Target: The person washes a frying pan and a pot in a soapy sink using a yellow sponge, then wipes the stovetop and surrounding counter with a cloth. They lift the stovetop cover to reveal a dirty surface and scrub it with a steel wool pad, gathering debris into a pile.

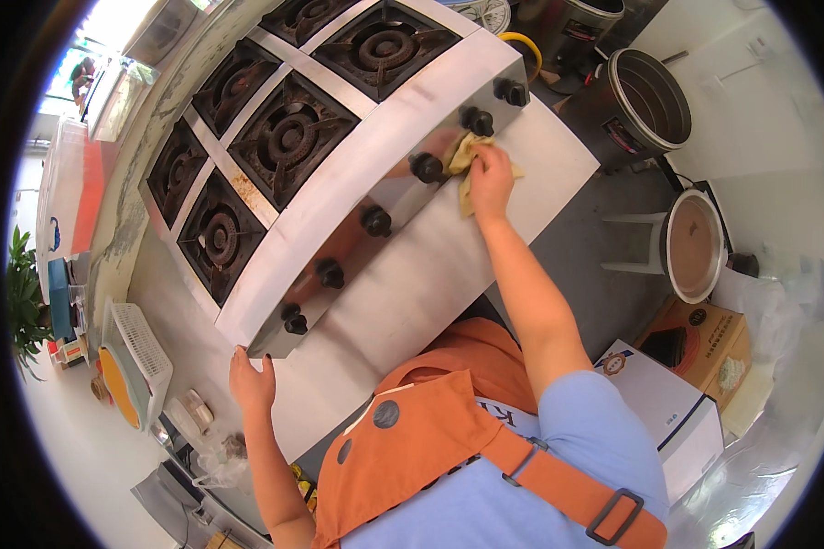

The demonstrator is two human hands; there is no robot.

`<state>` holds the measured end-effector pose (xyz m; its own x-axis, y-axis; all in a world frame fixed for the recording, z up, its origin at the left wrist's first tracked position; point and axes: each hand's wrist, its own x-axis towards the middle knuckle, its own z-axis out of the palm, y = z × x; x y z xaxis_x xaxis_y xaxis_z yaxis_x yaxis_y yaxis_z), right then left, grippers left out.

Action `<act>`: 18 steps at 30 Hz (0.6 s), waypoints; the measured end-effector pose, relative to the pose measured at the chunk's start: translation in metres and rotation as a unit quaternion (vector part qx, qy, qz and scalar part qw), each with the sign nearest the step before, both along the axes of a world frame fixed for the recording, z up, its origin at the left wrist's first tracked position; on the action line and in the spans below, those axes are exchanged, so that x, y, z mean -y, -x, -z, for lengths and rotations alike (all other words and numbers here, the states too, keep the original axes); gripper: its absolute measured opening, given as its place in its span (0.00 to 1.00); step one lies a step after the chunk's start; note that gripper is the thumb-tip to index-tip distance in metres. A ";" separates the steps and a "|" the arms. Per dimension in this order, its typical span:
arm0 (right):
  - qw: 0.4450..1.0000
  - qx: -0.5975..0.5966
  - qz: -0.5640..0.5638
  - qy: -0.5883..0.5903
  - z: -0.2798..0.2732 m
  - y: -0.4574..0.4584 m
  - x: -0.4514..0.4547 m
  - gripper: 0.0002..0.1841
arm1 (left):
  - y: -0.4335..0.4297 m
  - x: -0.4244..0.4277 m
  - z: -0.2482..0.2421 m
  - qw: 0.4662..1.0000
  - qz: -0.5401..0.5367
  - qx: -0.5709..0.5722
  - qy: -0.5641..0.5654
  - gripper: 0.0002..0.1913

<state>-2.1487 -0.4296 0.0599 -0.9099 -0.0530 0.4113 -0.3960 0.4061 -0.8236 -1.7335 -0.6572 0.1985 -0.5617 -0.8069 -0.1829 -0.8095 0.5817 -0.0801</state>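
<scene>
A steel gas stove (398,130) with several black burner grates stands on a pale counter (412,254). My right hand (492,180) grips a yellow cloth (465,159) and presses it against the stove's front panel, between two black control knobs; one is the knob (428,167) to its left. Part of the cloth hangs down over the counter below my fingers. At the stove's near left corner rests my left hand (253,377), its fingertips touching the edge, with nothing seen in it. Brown stains mark the steel strip (249,190) between the burners.
Black bins (649,99) stand beyond the counter's right end. A white stool (635,241) with a round basin (693,246) is on the floor at right, near a cardboard box (721,343) and a white box (659,405). At left are a white plastic basket (141,340) and a plastic bag (223,463).
</scene>
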 end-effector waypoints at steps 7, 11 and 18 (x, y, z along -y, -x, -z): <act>0.990 0.010 -0.133 -0.051 -0.017 -0.080 0.015 0.07 | 0.004 -0.002 -0.001 1.000 0.008 -0.002 0.010 0.26; 0.973 0.027 -0.227 0.018 -0.032 -0.106 0.035 0.08 | 0.005 -0.001 -0.001 1.000 0.017 -0.005 0.020 0.24; 0.958 -0.114 -0.258 -0.045 -0.091 -0.054 0.056 0.05 | 0.008 -0.001 -0.003 1.000 0.002 0.011 0.002 0.24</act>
